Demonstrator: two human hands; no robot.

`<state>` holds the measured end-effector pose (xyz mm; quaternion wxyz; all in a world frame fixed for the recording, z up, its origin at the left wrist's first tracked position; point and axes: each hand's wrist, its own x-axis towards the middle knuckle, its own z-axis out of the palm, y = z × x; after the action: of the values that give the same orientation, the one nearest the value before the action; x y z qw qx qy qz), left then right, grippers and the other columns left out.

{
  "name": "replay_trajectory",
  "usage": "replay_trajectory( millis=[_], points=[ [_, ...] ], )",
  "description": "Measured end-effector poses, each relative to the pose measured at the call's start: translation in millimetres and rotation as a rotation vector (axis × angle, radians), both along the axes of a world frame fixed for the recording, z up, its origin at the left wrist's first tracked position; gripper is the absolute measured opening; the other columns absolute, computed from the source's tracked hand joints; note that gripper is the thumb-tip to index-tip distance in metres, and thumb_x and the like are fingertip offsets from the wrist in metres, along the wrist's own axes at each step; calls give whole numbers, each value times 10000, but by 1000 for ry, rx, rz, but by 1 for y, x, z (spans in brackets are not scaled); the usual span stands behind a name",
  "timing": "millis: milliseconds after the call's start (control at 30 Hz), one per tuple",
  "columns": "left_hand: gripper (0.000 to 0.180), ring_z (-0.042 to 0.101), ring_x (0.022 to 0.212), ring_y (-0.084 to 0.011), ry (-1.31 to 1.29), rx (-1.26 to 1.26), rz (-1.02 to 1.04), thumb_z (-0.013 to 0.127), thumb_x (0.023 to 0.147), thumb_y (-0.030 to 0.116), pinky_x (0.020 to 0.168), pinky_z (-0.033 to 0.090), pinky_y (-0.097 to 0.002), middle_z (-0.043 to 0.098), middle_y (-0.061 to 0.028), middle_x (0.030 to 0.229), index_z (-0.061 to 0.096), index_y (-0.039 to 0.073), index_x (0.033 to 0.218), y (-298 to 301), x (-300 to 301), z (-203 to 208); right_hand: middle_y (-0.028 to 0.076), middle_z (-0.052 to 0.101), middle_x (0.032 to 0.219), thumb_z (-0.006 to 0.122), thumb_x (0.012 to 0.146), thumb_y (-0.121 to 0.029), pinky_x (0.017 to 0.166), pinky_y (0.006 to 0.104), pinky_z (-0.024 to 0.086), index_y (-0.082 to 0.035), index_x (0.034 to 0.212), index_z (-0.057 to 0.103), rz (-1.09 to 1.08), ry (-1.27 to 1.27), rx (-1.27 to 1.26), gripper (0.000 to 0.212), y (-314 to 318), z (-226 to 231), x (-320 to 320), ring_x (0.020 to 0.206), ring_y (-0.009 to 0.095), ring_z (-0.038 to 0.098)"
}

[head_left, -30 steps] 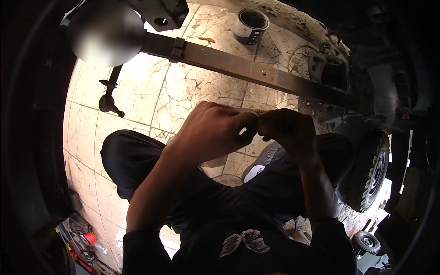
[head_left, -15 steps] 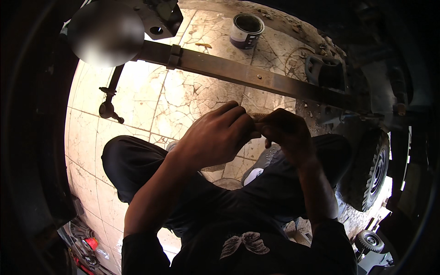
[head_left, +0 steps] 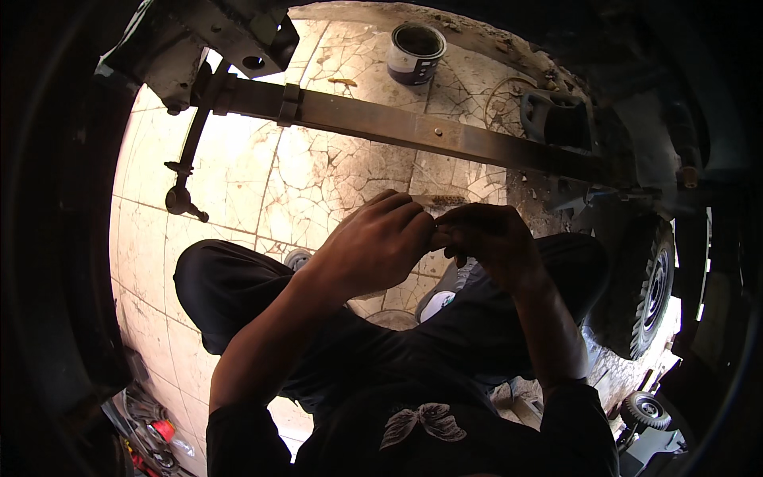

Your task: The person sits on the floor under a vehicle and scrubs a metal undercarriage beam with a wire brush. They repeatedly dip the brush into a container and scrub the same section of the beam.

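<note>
Left hand [head_left: 381, 242] and right hand [head_left: 485, 242] are brought together beside a bristly strip [head_left: 448, 200].
Fingers are curled in and meet at the tips; whether anything is pinched there cannot be told. The strip is seen at 2 o'clock from the left hand; whether it is gripped is hidden. The handling is judged under way; nothing is shown finished, and what is left cannot be told. The can [head_left: 409, 70] at 12 is cut off by the beam [head_left: 373, 121]; a rod [head_left: 188, 155] hangs at 9, a wheel [head_left: 656, 288] stands near 3.
</note>
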<state>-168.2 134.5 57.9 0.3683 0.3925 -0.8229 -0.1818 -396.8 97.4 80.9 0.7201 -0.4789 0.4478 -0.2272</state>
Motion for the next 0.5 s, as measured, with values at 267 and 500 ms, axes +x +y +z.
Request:
replay_trajectory(
  millis=[267,500],
  points=[
    [116,690,857,-350,24,192,-13,720,974,84,748,578,-435,657,-150,870,642,0,954,1,-3,4,162,786,1007,759,990,-93,754,314,616,84,1174,740,6,42,-43,256,0,-1,-2,838,186,753],
    [175,709,845,-376,205,425,1,728,1010,170,730,564,-436,688,-174,917,682,5,1048,6,-3,7,159,786,998,753,993,-78,766,310,621,91,1133,745,2,64,-180,220,3,1,5,854,183,764]
  ],
)
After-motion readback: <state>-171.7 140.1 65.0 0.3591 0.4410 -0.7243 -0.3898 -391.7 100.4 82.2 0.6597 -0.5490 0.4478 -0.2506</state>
